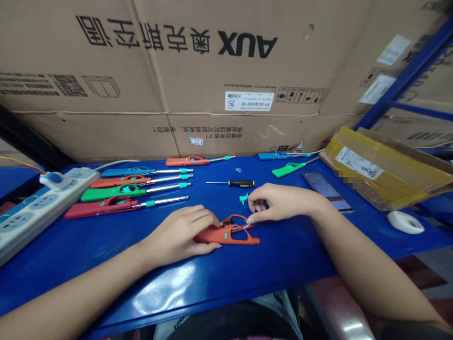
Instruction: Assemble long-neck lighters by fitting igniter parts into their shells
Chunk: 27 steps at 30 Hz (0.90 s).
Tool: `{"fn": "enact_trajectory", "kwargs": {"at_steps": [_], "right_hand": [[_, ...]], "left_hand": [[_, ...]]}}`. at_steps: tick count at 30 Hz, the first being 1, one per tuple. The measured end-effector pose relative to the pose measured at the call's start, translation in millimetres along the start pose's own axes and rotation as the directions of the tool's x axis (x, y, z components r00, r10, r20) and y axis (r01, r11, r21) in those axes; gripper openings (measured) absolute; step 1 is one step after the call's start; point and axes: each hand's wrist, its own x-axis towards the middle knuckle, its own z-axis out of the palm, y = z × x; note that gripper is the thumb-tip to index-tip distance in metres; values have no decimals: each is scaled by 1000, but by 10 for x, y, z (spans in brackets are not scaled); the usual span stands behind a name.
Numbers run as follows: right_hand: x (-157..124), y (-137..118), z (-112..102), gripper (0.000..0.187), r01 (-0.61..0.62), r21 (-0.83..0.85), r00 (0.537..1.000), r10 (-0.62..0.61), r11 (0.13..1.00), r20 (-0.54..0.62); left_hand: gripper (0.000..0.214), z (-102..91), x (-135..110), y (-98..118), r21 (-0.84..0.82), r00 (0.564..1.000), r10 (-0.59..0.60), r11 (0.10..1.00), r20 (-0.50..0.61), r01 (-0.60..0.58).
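The left hand [191,231] closes its fingers and thumb around the rear of an orange lighter casing [212,234], which lies parted on the blue table [226,288] before the person. The right hand [279,203] curls its fingers at the front end, thumb near the inner parts; whether they pinch anything, I cannot tell. Should the left grip slacken or the right fingers tug, the exposed insides could slip out of place, and a knuckle could nudge the green piece [244,199] just beside them. Beyond the screwdriver [241,183], tiny pale bits [239,170] could scatter at a careless reach; they are too small to identify. The left palm hides the casing's rear, and its dark innards blur together.
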Motion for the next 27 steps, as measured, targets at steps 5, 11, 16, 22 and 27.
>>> {"fn": "enact_trajectory", "kwargs": {"at_steps": [5, 11, 16, 22, 27], "right_hand": [[42, -91, 88, 30, 103, -184, 990, -119, 978, -75], [84, -155, 142, 30, 98, -364, 967, -175, 926, -183], [84, -138, 124, 28, 108, -387, 968, -186, 916, -170], [28, -284, 108, 26, 77, -457, 974, -166, 886, -156], [25, -336, 196, 25, 132, -511, 972, -211, 850, -100]], "left_hand": [[22, -25, -26, -2, 58, 998, 48, 997, -37, -46], [23, -67, -39, 11, 107, 997, 77, 992, -28, -74], [26, -54, -25, -11, 79, 1000, 23, 997, 14, -24], [21, -16, -39, 75, 186, 988, 149, 973, -36, -140], [25, -101, -42, 153, 196, 965, 241, 956, -104, -217]]}}
